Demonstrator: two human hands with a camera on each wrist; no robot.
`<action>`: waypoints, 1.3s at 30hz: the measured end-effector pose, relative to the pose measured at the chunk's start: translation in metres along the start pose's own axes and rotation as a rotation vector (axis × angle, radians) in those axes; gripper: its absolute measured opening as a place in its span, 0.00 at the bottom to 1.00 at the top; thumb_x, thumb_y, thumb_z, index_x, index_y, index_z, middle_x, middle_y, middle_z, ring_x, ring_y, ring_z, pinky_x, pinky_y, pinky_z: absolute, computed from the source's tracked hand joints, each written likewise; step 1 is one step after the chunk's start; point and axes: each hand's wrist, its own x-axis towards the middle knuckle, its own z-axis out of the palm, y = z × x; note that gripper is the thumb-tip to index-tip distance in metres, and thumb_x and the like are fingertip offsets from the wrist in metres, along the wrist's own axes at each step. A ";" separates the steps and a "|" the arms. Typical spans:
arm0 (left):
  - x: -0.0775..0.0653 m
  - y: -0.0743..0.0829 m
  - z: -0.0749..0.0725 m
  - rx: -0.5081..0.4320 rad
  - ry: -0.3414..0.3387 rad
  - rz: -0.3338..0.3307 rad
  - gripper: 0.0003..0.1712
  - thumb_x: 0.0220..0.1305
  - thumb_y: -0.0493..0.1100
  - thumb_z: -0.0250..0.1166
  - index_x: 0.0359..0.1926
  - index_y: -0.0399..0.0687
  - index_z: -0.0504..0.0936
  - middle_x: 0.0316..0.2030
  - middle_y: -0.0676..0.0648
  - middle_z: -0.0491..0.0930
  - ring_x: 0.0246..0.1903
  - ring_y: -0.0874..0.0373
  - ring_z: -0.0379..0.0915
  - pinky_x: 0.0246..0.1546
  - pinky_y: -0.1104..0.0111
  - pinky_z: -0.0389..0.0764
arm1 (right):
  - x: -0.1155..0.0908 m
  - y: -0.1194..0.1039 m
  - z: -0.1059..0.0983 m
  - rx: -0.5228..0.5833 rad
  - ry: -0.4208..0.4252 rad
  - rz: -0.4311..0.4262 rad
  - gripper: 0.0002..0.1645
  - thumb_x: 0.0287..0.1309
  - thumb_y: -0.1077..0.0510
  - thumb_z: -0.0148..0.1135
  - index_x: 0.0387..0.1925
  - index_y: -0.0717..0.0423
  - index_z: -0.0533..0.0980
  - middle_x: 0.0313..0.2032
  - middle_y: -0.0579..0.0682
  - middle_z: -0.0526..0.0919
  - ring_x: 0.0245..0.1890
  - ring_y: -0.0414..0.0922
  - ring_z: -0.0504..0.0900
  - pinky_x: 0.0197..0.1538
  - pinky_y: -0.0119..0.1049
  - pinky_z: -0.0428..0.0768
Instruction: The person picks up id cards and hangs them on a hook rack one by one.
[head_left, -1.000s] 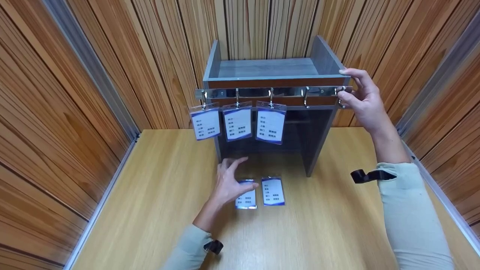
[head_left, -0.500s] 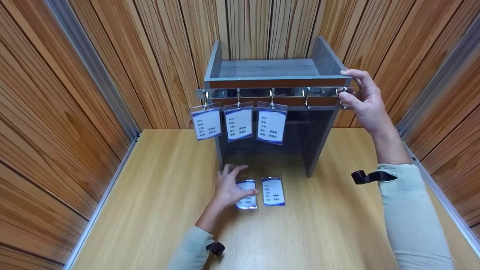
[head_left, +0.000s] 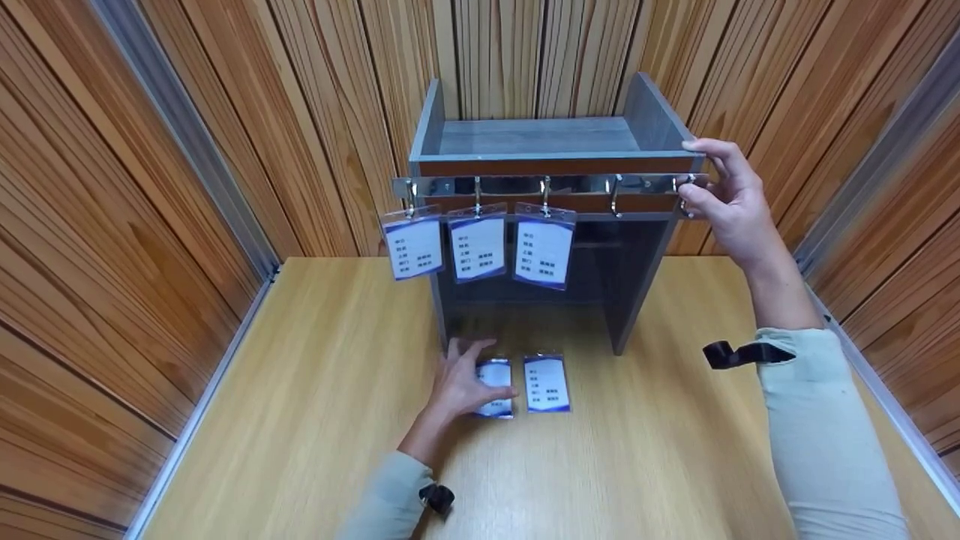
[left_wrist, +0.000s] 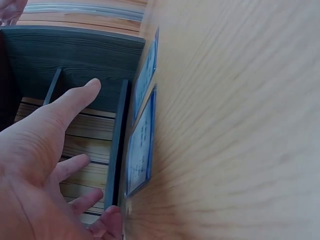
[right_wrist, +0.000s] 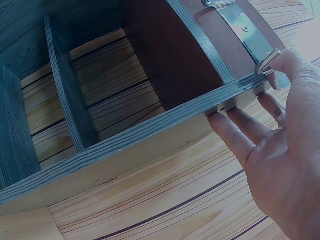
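My left hand [head_left: 459,382] is spread low over the left of two ID badges lying on the table. Its thumb crosses that badge [head_left: 496,372] in the head view, and part of the card is hidden. In the left wrist view the fingers are apart, with nothing between them. The other badge [head_left: 547,384] lies flat just to the right. My right hand [head_left: 729,196] grips the right front corner of a grey shelf unit [head_left: 643,281], thumb at the end of the metal hook rail [head_left: 581,185], fingers round the side panel [right_wrist: 150,120].
From the three left hooks hang a left badge [head_left: 414,247], a middle badge [head_left: 478,247] and a right badge [head_left: 545,247]. A bare hook [head_left: 615,199] is right of them. Wooden panels [head_left: 495,60] stand behind and at both sides of the table [head_left: 637,457].
My left hand has come down slightly, toward me, over the left badge on the table. The right hand keeps its hold on the shelf corner.
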 end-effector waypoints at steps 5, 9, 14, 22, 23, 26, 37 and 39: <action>0.003 0.000 0.005 0.019 -0.014 -0.031 0.55 0.54 0.60 0.88 0.81 0.60 0.75 0.89 0.27 0.50 0.88 0.21 0.49 0.80 0.26 0.67 | 0.001 0.000 0.000 0.003 0.006 -0.005 0.28 0.78 0.71 0.59 0.75 0.59 0.72 0.69 0.49 0.78 0.48 0.41 0.87 0.47 0.28 0.89; 0.003 0.001 0.008 0.032 0.002 -0.050 0.55 0.54 0.60 0.88 0.81 0.60 0.76 0.89 0.27 0.51 0.87 0.22 0.51 0.79 0.27 0.69 | 0.000 0.000 0.000 -0.006 0.002 -0.002 0.28 0.78 0.71 0.59 0.75 0.59 0.72 0.70 0.49 0.77 0.49 0.42 0.86 0.48 0.28 0.89; 0.004 0.000 0.011 0.063 0.017 -0.057 0.55 0.52 0.59 0.90 0.80 0.60 0.77 0.88 0.26 0.52 0.84 0.23 0.57 0.78 0.29 0.73 | 0.000 0.000 0.001 -0.014 0.002 0.009 0.28 0.79 0.69 0.59 0.75 0.57 0.72 0.70 0.49 0.77 0.50 0.44 0.85 0.49 0.29 0.88; 0.007 -0.002 0.013 0.075 0.030 -0.067 0.56 0.51 0.55 0.92 0.80 0.58 0.77 0.87 0.25 0.52 0.83 0.26 0.60 0.77 0.32 0.76 | 0.000 -0.001 0.001 -0.015 0.017 0.010 0.28 0.78 0.70 0.59 0.75 0.58 0.72 0.70 0.50 0.78 0.54 0.46 0.87 0.50 0.29 0.90; 0.007 -0.002 0.013 0.077 0.033 -0.073 0.56 0.51 0.56 0.92 0.80 0.58 0.77 0.87 0.25 0.53 0.82 0.26 0.61 0.77 0.33 0.76 | 0.000 -0.001 0.001 -0.013 0.016 0.011 0.28 0.78 0.69 0.59 0.75 0.58 0.72 0.70 0.50 0.78 0.54 0.46 0.86 0.50 0.29 0.90; 0.007 -0.003 0.014 0.086 0.045 -0.088 0.56 0.50 0.57 0.92 0.79 0.58 0.78 0.86 0.26 0.55 0.82 0.28 0.62 0.78 0.33 0.75 | 0.000 0.000 0.001 -0.009 0.008 0.010 0.28 0.78 0.69 0.59 0.75 0.58 0.72 0.71 0.50 0.78 0.53 0.45 0.86 0.50 0.29 0.89; 0.010 -0.010 0.024 0.116 0.124 -0.039 0.52 0.46 0.58 0.92 0.72 0.48 0.83 0.79 0.26 0.64 0.76 0.30 0.63 0.77 0.36 0.77 | 0.001 0.001 0.001 0.025 -0.009 -0.016 0.29 0.78 0.72 0.58 0.75 0.59 0.72 0.69 0.48 0.79 0.51 0.42 0.88 0.52 0.30 0.92; 0.009 -0.009 0.023 0.139 0.117 -0.035 0.51 0.47 0.59 0.91 0.71 0.48 0.84 0.78 0.26 0.65 0.76 0.31 0.64 0.76 0.37 0.78 | 0.001 0.001 0.001 0.024 -0.006 -0.015 0.29 0.78 0.72 0.59 0.75 0.59 0.72 0.69 0.48 0.79 0.51 0.42 0.88 0.52 0.30 0.92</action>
